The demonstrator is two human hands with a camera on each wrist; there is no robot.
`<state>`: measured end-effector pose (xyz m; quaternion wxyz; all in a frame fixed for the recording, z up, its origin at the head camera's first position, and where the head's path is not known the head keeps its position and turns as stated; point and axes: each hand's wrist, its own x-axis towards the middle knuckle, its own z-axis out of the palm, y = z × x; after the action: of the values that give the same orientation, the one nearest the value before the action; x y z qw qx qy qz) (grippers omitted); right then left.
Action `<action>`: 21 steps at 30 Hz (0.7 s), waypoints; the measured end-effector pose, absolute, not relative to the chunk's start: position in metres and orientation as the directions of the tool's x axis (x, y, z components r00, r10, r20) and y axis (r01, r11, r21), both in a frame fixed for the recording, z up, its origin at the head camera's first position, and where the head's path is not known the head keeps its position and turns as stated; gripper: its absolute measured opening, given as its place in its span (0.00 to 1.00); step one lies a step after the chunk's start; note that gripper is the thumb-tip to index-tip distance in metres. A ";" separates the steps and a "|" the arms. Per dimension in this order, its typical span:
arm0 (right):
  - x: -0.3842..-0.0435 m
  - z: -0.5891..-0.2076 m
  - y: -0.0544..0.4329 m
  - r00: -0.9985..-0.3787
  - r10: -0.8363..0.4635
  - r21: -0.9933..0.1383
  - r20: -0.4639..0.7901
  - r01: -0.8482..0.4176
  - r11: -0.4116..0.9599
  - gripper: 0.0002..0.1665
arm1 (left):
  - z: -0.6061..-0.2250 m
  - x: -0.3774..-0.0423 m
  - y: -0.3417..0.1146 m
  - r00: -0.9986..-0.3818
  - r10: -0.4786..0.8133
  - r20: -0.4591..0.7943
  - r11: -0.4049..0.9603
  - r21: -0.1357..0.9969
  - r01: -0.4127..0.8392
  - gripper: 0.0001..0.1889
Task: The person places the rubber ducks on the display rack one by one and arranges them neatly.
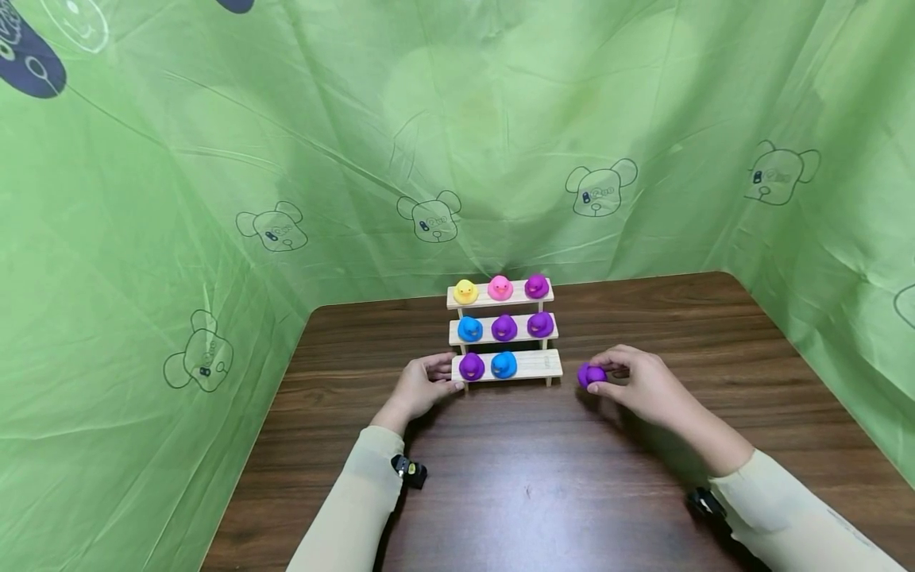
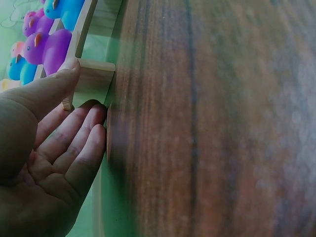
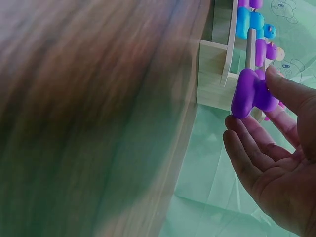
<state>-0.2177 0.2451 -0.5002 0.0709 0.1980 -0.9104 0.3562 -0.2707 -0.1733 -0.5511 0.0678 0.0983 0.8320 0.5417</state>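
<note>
My right hand pinches a purple rubber duck by thumb and fingertips, just right of a three-tier wooden stand. At the stand's left end, my left hand holds the bottom tier, thumb at its front corner and fingers by the side. That tier bears a purple duck and a blue duck, with bare wood at its right. On the middle tier sit a blue duck and two purple ones. Up top are a yellow duck, a pink duck and a purple duck.
The stand is on a dark wooden table, towards its back edge. Green cloth with printed bear heads hangs behind and at both sides. A dark strapped device is on the left wrist, another on the right.
</note>
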 end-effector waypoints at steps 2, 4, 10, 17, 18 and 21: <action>-0.220 -0.499 0.242 -0.911 -0.307 -0.623 0.274 -0.412 0.665 0.22 | -0.551 -0.270 -0.173 -0.971 0.238 -0.002 0.394 0.914 0.095 0.32; -0.222 -0.498 0.238 -0.912 -0.304 -0.626 0.276 -0.410 0.663 0.22 | -0.551 -0.270 -0.173 -0.971 0.240 0.003 0.392 0.914 0.100 0.32; -0.228 -0.496 0.227 -0.913 -0.296 -0.651 0.280 -0.407 0.641 0.23 | -0.548 -0.270 -0.172 -0.971 0.241 0.004 0.382 0.919 0.098 0.32; -0.234 -0.496 0.215 -0.909 -0.302 -0.667 0.289 -0.417 0.618 0.23 | -0.547 -0.270 -0.172 -0.973 0.229 -0.009 0.402 0.912 0.087 0.31; -0.235 -0.497 0.214 -0.909 -0.301 -0.666 0.288 -0.416 0.619 0.23 | -0.548 -0.270 -0.172 -0.974 0.227 -0.011 0.404 0.911 0.084 0.31; -0.239 -0.498 0.211 -0.912 -0.297 -0.665 0.284 -0.410 0.625 0.23 | -0.549 -0.270 -0.172 -0.973 0.228 -0.017 0.394 0.916 0.076 0.31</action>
<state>-0.2386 0.2106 -0.4981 0.0734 0.1968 -0.8983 0.3860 -0.2701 -0.1717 -0.5486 0.0699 0.0916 0.8318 0.5429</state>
